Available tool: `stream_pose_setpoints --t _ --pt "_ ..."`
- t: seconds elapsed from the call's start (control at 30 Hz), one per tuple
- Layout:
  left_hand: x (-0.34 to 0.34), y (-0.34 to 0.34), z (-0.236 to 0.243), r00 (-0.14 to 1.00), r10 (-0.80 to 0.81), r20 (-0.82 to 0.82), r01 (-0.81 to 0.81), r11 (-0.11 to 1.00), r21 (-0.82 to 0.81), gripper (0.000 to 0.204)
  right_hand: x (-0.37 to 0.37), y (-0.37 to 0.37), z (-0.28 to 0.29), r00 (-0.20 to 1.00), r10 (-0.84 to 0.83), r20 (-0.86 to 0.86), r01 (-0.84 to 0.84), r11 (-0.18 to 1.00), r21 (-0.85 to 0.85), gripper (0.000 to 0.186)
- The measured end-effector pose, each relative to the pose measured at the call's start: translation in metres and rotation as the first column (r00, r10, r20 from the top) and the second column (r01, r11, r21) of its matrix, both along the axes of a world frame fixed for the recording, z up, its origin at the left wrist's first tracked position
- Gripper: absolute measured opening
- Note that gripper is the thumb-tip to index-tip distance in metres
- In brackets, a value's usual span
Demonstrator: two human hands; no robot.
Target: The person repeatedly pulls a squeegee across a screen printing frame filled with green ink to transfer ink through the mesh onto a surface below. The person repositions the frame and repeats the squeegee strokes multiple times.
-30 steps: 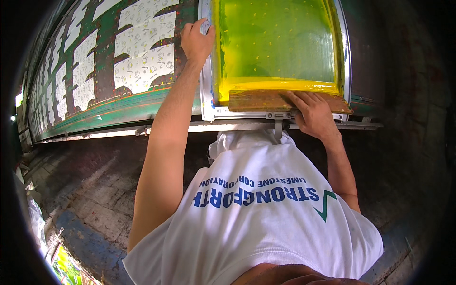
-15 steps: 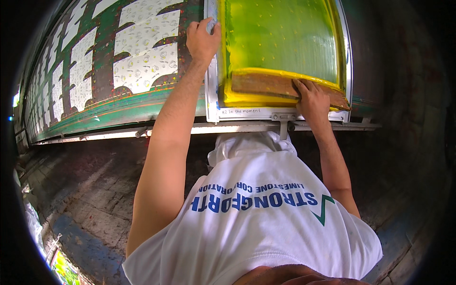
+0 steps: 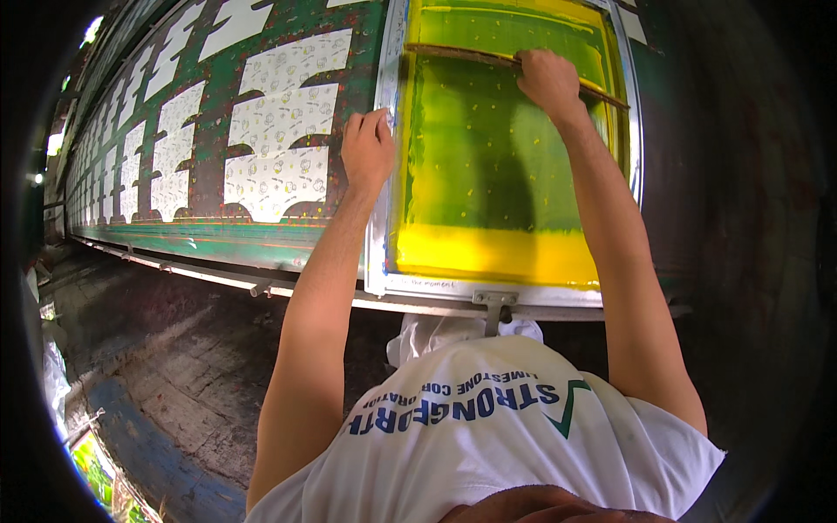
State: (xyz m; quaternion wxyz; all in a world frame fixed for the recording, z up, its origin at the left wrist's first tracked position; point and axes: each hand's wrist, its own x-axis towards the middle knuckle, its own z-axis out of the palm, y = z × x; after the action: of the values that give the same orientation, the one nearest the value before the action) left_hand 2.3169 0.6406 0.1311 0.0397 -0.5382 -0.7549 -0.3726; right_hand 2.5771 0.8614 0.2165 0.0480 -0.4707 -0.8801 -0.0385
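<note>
A screen-printing frame (image 3: 381,218) with pale metal rails lies on the long table in front of me. Its mesh (image 3: 445,166) looks green, and a thick band of yellow ink (image 3: 488,253) spreads along the near end. My right hand (image 3: 549,83) grips a wooden squeegee (image 3: 462,54), which stands nearly on edge across the far part of the mesh. At the frame's left rail is my left hand (image 3: 368,148), its bent fingers closed on the rail's outer edge.
White printed fabric pieces (image 3: 283,113) lie in rows on the green table (image 3: 235,248) to the left. A metal rail (image 3: 209,280) runs along the table's near edge, where a bracket (image 3: 494,301) on the frame meets it. The worn floor (image 3: 183,366) shows below.
My right hand has pushed the squeegee from the near end to the far part of the mesh, and it now stands more upright. My left hand sits nearer along the rail.
</note>
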Motion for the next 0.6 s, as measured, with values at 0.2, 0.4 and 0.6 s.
stream_pose_setpoints --t 0.2,0.4,0.6 --pt "0.004 0.001 0.007 0.999 -0.006 -0.044 0.006 1.0 -0.018 0.018 -0.023 0.101 0.015 0.999 0.042 -0.02 -0.042 0.999 0.009 0.027" --pt "0.005 0.0 0.009 0.994 -0.021 -0.106 0.018 0.999 -0.029 0.019 -0.032 0.18 0.031 0.974 0.201 -0.104 -0.216 0.962 -0.167 0.034" --pt "0.004 0.001 0.009 0.993 -0.006 -0.116 -0.001 0.998 -0.064 0.02 -0.051 0.23 0.038 0.983 0.179 0.037 -0.174 0.979 -0.109 0.031"
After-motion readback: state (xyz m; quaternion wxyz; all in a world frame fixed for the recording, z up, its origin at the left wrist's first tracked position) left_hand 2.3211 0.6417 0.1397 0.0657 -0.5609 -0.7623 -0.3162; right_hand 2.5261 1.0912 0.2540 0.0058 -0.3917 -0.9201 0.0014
